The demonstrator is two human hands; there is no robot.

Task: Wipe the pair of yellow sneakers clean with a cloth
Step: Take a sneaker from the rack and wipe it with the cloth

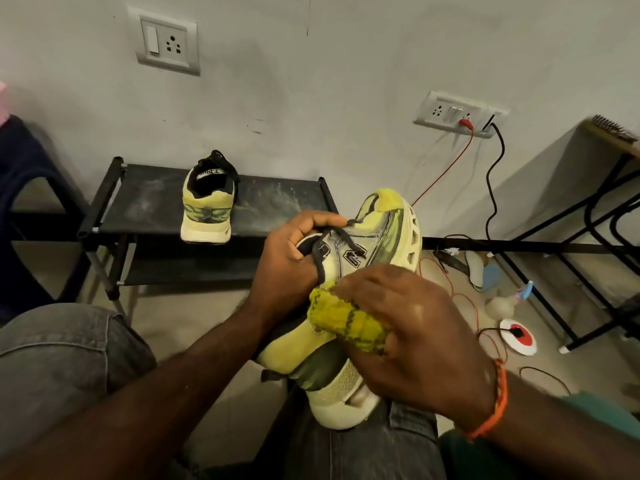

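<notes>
Over the person's lap, one yellow sneaker [372, 237] is held toe-up and turned on its side, its pale perforated sole facing right. The left hand [291, 258] grips it at the collar, fingers curled round the tongue and the dark laces. The right hand [415, 334] is wrapped round a bunched yellow cloth [346, 320] with dark flecks and presses it against the shoe's side panel, near the midfoot. Blur on that hand hints at rubbing, though I cannot be sure which patch the cloth actually meets.

Back on the dusty black rack [138, 199] against the wall stands the second sneaker [207, 206], upright, heel toward the camera, well apart from both hands.

As a judgement, the shoe should be light and easy to turn one-handed; its foam sole looks firm while the mesh upper will give under pressure, so a hold at the collar or heel counter seems steadier than a squeeze on the soft sides. Loose laces may snag the cloth. The cloth itself is limp, so it works best wadded up.
</notes>
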